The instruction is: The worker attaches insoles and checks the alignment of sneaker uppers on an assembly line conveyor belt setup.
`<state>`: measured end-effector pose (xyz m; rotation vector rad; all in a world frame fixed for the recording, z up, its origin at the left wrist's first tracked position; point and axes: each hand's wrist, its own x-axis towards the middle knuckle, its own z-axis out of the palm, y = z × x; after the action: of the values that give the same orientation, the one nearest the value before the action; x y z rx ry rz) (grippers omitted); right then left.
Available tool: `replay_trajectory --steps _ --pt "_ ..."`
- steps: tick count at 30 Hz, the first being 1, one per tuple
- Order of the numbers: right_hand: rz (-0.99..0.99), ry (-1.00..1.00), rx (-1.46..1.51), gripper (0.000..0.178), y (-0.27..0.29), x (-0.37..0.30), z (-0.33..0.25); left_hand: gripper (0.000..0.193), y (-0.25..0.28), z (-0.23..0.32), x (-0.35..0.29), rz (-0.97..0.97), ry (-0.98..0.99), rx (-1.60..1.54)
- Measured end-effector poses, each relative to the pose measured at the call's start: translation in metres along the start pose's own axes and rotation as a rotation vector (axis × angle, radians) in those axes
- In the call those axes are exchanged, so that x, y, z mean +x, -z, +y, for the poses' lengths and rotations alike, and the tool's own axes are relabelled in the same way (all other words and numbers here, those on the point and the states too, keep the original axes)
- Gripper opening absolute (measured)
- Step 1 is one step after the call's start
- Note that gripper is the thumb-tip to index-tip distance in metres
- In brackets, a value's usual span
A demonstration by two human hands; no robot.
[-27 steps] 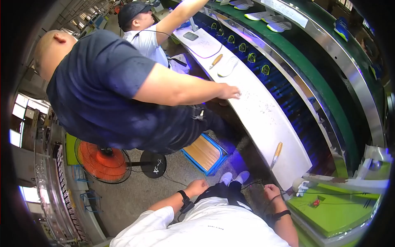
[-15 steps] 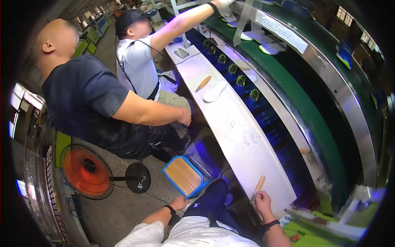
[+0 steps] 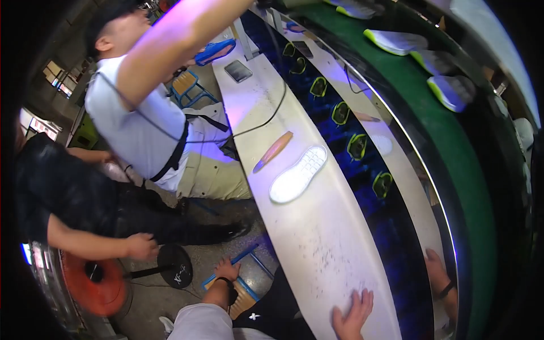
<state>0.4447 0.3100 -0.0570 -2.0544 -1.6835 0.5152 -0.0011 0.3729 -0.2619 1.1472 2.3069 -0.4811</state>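
Note:
My right hand (image 3: 354,314) rests fingers apart on the white bench top (image 3: 323,226), holding nothing. At the blue-framed stool (image 3: 243,294), my left hand (image 3: 226,268) has its fingers stretched out over the edge; whether it bears on the frame, I cannot tell. Farther up the bench lies a white shoe sole (image 3: 297,174). Beside it is a slim wooden-handled tool (image 3: 273,151), apart from both hands.
A row of dark shoe uppers (image 3: 357,147) stands along the bench's right side. Beyond runs a green conveyor (image 3: 396,85) with shoes on it. A co-worker (image 3: 136,113) reaches across at the left; another person stands nearer. A red fan (image 3: 93,283) stands on the floor.
The view has shifted toward the bench and the co-worker. My right hand, earlier at another wooden-handled tool, now lies spread without it. My left hand has moved onto the stool.

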Motion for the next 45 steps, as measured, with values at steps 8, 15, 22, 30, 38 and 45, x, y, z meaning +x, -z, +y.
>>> replay_trajectory --steps 8,15,22,30,38,45 --pt "-0.127 0.05 -0.136 0.071 0.003 0.019 -0.014 0.071 -0.06 -0.006 0.091 -1.044 -0.21 0.224" --pt "0.007 0.094 -0.079 0.075 0.0 -0.005 -0.012 0.061 -0.089 0.078 0.14 -1.289 -0.31 -0.315" --pt "0.052 0.03 -0.019 0.066 -0.026 -0.031 0.003 0.032 0.089 0.123 0.059 -0.196 -1.253 -0.106" --pt "0.339 -0.286 1.262 0.032 0.015 0.106 -0.108 0.031 0.236 0.177 -0.123 -0.119 -1.988 -0.339" --pt "0.613 -0.146 1.474 0.029 0.032 0.141 -0.154 0.068 0.18 0.189 -0.191 -1.262 -1.683 -0.478" --pt "0.801 0.33 -0.038 0.021 0.009 0.113 -0.151 0.033 0.169 0.177 -0.204 -1.294 -1.297 -0.723"
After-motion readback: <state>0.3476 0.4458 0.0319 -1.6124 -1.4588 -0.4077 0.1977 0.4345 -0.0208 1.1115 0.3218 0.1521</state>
